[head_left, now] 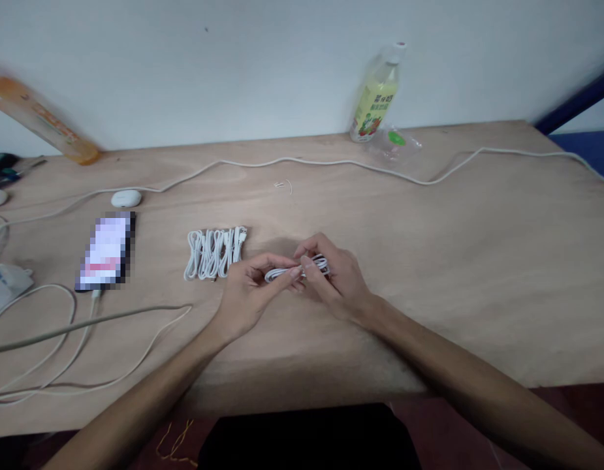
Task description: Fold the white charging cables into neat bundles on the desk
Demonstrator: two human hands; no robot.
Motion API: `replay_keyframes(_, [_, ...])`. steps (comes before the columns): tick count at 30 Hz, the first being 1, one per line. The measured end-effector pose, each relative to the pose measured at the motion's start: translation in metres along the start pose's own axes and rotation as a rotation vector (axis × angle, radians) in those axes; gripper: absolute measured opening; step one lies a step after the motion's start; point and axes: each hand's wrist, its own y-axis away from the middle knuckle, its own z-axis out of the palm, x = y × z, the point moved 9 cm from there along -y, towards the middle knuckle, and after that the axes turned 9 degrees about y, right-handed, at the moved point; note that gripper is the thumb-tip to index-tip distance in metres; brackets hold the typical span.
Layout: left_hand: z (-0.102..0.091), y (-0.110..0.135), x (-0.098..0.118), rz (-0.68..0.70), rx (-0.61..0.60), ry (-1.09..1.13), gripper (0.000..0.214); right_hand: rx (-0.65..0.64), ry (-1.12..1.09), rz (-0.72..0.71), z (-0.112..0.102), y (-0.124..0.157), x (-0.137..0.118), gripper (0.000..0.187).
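Both hands meet over the middle of the wooden table (429,274). My left hand (247,290) pinches one end of a coiled white cable (282,272), and my right hand (333,274) closes its fingers round the other end of the same coil. Just to the left lies a row of several bundled white cables (214,252), flat on the wood and untouched.
A phone (107,251) lies at the left, plugged into a white cable (86,326) that loops toward the front edge. A long cord (331,163) runs along the back. A drink bottle (375,94) stands by the wall, a clear wrapper (394,140) beside it, a small white case (126,198) further left.
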Motion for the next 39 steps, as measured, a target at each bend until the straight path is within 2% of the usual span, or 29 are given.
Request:
replay_keyframes(9, [-0.001,0.001,0.000,0.024,0.020,-0.031,0.009,0.006,-0.079,0.089,-0.001,-0.002,0.005,0.009])
replay_keyframes(15, [-0.003,0.004,0.004,0.093,0.055,-0.136,0.025,0.043,-0.111,0.199,-0.002,-0.001,0.014,0.014])
replay_keyframes(19, [-0.003,0.007,0.005,0.140,0.054,-0.154,0.020,0.018,-0.136,0.237,0.001,0.000,0.017,0.015])
replay_keyframes(25, [-0.003,0.008,0.009,0.120,0.067,-0.244,0.013,0.015,-0.152,0.211,0.000,0.000,0.013,0.016])
replay_keyframes(30, [-0.004,0.009,0.012,0.126,0.098,-0.284,0.017,0.016,-0.185,0.213,0.001,0.002,0.013,0.025])
replay_keyframes(34, [-0.006,0.009,0.012,0.125,0.105,-0.279,0.016,0.071,-0.153,0.227,-0.004,0.002,0.015,0.031])
replay_keyframes(36, [-0.006,0.008,0.011,0.114,0.098,-0.257,0.016,0.097,-0.143,0.221,-0.008,0.002,0.015,0.029])
replay_keyframes(39, [-0.008,0.007,0.010,0.107,0.103,-0.223,0.018,0.030,-0.140,0.154,-0.005,0.001,0.008,0.014])
